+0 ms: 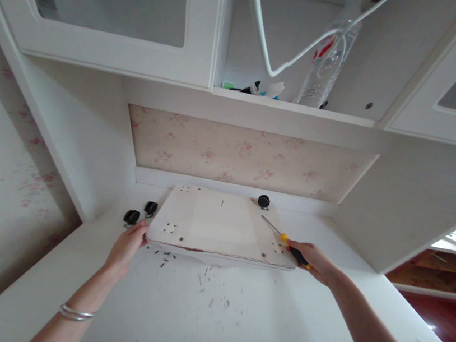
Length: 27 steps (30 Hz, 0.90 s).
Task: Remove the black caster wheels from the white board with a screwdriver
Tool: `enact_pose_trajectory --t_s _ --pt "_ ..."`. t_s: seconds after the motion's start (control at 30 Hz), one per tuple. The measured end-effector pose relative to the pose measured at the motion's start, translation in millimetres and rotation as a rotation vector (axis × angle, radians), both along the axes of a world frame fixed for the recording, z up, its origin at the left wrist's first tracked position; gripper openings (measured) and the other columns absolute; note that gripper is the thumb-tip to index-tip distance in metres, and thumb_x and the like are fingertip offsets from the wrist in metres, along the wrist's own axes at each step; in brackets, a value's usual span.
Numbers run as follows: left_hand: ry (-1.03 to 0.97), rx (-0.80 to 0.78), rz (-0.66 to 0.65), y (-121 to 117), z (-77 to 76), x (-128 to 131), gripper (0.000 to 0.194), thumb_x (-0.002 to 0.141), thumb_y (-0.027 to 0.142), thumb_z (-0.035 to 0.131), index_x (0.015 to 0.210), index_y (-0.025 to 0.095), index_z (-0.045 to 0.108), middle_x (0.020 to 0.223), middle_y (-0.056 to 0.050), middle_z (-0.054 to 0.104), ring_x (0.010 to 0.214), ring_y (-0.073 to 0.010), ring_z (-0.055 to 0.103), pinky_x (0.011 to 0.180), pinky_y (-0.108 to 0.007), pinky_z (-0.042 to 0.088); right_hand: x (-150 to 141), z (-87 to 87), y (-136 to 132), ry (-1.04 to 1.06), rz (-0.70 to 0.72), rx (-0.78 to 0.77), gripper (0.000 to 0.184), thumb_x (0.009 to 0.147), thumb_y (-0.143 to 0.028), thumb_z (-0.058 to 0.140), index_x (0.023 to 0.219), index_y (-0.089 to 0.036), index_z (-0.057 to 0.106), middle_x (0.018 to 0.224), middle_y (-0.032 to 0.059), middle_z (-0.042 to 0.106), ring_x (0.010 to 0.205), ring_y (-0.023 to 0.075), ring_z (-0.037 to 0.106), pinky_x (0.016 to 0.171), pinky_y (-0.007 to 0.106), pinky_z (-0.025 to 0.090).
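A white board (220, 224) with screw holes near its corners lies flat on the white desktop. At its front left corner, my left hand (128, 242) is closed on the edge, with some fingers hidden. My right hand (312, 261) wraps round a screwdriver (285, 238) with a yellow and black handle, beside the front right corner. The screwdriver's shaft points up and left over the board. One black caster wheel (264, 201) sits at the board's back right corner. Two more casters, a front one (131, 216) and a rear one (150, 207), lie left of the board.
Several small dark screws (165, 258) lie in front of the board on the desktop (198, 325). Above, a cabinet shelf (288, 107) holds a clear plastic bottle (325, 66), and a white cable (269, 58) hangs down. White side panels (84, 134) flank the desk.
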<state>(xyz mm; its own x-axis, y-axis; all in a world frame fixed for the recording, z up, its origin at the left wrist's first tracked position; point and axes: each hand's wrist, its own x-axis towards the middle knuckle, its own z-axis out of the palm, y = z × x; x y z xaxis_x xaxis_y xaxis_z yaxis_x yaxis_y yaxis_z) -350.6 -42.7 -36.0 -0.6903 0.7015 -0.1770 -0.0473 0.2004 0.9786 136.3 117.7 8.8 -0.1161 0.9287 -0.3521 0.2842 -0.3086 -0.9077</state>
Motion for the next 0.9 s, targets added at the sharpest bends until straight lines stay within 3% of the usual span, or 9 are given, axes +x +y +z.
enact_pose_trajectory --t_s 0.23,0.37,0.5,0.73,0.9 --pt "-0.096 0.041 -0.074 -7.7 8.4 18.9 0.051 0.080 0.039 0.068 0.124 0.013 0.066 0.134 -0.014 0.065 0.109 -0.0245 0.069 0.096 -0.038 0.054 33.6 -6.0 -27.6 -0.049 -0.042 -0.024 0.043 0.068 -0.052 0.077 0.080 -0.011 0.074 0.083 0.0125 0.071 0.069 0.0173 0.058 0.061 0.028 0.044" --pt "-0.142 0.065 -0.120 -15.4 16.0 37.2 0.054 0.083 0.038 0.066 0.130 0.012 0.062 0.123 -0.013 0.071 0.108 -0.0236 0.069 0.095 -0.037 0.055 54.2 -11.8 -40.8 -0.064 -0.095 -0.050 0.044 0.069 -0.053 0.077 0.082 -0.011 0.076 0.078 0.0105 0.069 0.068 0.0178 0.056 0.057 0.028 0.043" --pt "-0.160 0.063 -0.164 -26.5 20.9 50.6 0.047 0.084 0.038 0.065 0.126 0.015 0.065 0.126 -0.011 0.070 0.108 -0.0234 0.070 0.098 -0.036 0.054 70.9 -14.6 -52.4 -0.066 -0.114 -0.060 0.048 0.067 -0.054 0.078 0.087 -0.011 0.078 0.082 0.0108 0.071 0.072 0.0198 0.058 0.060 0.029 0.045" --pt "-0.320 0.064 -0.119 -51.1 13.0 60.0 0.038 0.085 0.029 0.067 0.121 0.016 0.067 0.130 -0.010 0.068 0.109 -0.0226 0.069 0.099 -0.035 0.054 85.4 -13.8 -71.4 -0.122 -0.124 -0.033 0.052 0.069 -0.060 0.075 0.090 -0.013 0.078 0.093 0.0109 0.074 0.081 0.0219 0.062 0.066 0.029 0.046" --pt "-0.381 0.097 -0.086 -68.7 6.4 58.5 0.034 0.083 0.028 0.070 0.114 0.015 0.071 0.130 -0.011 0.068 0.109 -0.0234 0.069 0.097 -0.035 0.055 76.5 -4.3 -88.0 -0.198 -0.054 0.004 0.057 0.069 -0.067 0.070 0.086 -0.013 0.077 0.083 0.0077 0.073 0.076 0.0224 0.062 0.064 0.029 0.044"
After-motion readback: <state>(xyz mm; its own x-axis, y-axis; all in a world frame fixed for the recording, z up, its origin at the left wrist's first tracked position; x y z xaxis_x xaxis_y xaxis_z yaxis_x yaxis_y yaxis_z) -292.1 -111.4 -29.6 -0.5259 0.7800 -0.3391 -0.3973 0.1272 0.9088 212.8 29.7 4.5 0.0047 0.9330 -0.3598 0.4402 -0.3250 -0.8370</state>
